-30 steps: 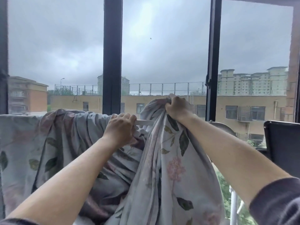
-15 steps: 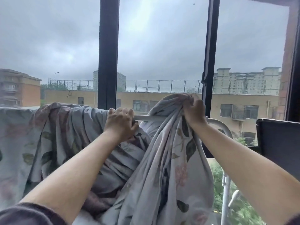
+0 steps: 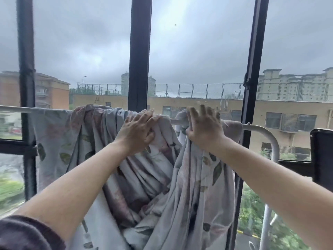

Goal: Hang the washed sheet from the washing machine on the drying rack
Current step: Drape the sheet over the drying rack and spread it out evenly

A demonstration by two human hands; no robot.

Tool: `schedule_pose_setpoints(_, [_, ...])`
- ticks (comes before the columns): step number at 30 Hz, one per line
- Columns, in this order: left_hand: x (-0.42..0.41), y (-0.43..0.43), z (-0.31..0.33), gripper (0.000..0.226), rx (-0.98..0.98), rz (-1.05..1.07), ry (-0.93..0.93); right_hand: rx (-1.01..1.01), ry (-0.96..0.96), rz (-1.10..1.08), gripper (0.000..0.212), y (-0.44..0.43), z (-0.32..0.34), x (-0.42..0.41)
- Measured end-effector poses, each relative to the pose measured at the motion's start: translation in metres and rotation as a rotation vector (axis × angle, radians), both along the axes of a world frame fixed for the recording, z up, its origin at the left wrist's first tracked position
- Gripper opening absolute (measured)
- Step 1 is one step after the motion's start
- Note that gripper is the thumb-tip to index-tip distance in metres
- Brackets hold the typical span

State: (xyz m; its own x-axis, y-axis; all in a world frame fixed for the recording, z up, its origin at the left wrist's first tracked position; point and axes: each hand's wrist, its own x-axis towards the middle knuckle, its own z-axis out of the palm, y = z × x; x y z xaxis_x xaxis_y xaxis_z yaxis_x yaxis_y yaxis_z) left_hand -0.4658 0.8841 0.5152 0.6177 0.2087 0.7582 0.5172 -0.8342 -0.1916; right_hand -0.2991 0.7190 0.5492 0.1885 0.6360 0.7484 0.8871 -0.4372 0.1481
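1. A white metal drying-rack rail [image 3: 12, 109] runs across a dark-framed window [image 3: 139, 51], bare at its far left end.
2. A pale grey cotton sheet printed with green leaves and pink flowers [image 3: 75, 141] hangs draped over the rail, spread flat at the left and bunched in heavy folds toward the middle.
3. The person's left hand [image 3: 137, 131] lies on the gathered cloth at the rail, fingers extended, thumb side tucked into the folds; whether it pinches the fabric cannot be told.
4. A short bare stretch of rail shows between the two hands.
5. The right hand [image 3: 204, 126] rests atop the cloth over the rail, fingers spread and lifted, thumb pressed under a fold of sheet.
6. Past the right hand, the rail curves downward into an upright post, just beside a black panel [image 3: 322, 156].
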Motion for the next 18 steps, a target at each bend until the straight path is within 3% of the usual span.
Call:
schedule_pose_setpoints(4, [-0.041,0.014,-0.017,0.064,0.003,0.096,-0.044,-0.047,-0.107,0.205,0.052,0.037,-0.032,-0.041])
schedule_pose_setpoints(7, [-0.071,0.033,-0.03,0.066,-0.056,0.187,-0.124,0.039,0.056,0.249,0.051,0.053,-0.052,-0.065])
schedule_pose_setpoints(10, [-0.102,0.052,-0.041,0.071,-0.219,0.242,-0.359,0.238,0.348,0.285,0.046,0.056,-0.058,-0.076])
schedule_pose_setpoints(13, [-0.135,0.068,-0.049,0.096,-0.475,0.408,-0.518,0.198,0.437,0.096,0.063,0.063,-0.068,-0.085])
schedule_pose_setpoints(15, [-0.147,0.074,-0.049,0.112,-0.765,0.393,-0.592,0.151,0.447,0.047,0.072,0.071,-0.074,-0.093])
schedule_pose_setpoints(17, [-0.154,0.083,-0.048,0.104,-1.115,0.24,-0.629,0.162,0.548,0.109,0.067,0.081,-0.074,-0.103])
schedule_pose_setpoints(18, [-0.156,0.084,-0.048,0.09,-1.241,0.117,-0.649,0.193,0.59,0.142,0.058,0.085,-0.073,-0.106])
